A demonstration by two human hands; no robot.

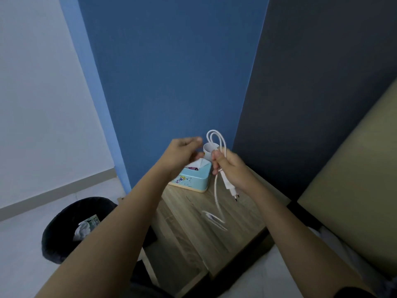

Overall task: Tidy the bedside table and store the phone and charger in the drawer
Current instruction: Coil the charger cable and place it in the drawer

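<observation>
My right hand [228, 166] grips a white charger [228, 184] above the wooden bedside table [214, 244]. Loops of its white cable stick up above my fist, the plug block hangs below it, and the loose cable end trails down, blurred, over the tabletop. My left hand [182, 152] hovers just left of the loops with its fingers curled and apart, holding nothing. No phone is visible. The drawer front is not clearly in view.
A light blue tissue box [196, 178] sits at the table's back left, with a white cup [209, 150] behind it against the blue wall. A black bin [71, 229] with rubbish stands on the floor to the left. A bed edge [354, 190] rises on the right.
</observation>
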